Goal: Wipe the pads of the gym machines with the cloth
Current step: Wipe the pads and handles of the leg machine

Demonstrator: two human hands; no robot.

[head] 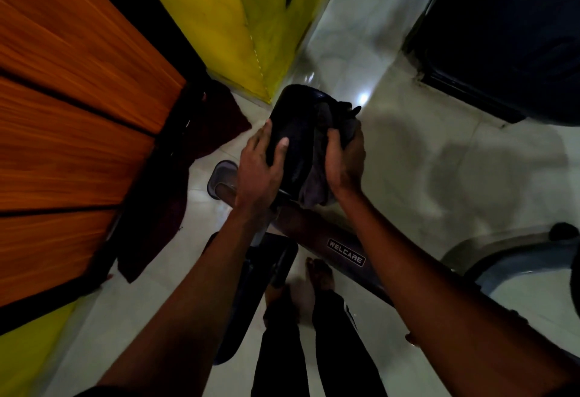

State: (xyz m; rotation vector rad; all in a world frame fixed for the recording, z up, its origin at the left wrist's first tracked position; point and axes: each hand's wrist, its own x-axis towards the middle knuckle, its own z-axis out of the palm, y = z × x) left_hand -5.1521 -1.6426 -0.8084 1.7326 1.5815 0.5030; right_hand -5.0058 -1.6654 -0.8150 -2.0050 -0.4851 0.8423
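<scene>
Grips the black pad (298, 123) from its left side with the left hand (259, 174): thumb laid flat on the top, other fingers wrapped round the far edge, tips out of sight. Presses a bunched grey cloth (314, 183) against the pad's right side with the right hand (343, 164), fingers closed over the fabric, thumb sunk in its folds. Shows a dark corner of the cloth poking out beyond the right knuckles and a paler wad hanging below the right palm.

Hides the pad's underside and mount behind both wrists. Just below the wrists, reveals only part of a dark frame tube (310, 230) with a WELCARE label (346, 252), passing under the right forearm. Beside the left wrist, a grey pedal-like shape (219, 177), too blurred to identify. Between the forearms, a bare foot (320, 274) on the pale floor (439, 161), with dark trouser legs cut off by the lower edge.

Left of the left hand, a maroon mat (201, 133) on the floor, then orange wood panelling (72, 98). Beyond the hands, a yellow wall (251, 20). Far right of the right hand, a dark machine body (502, 36), cropped and too dim to read.
</scene>
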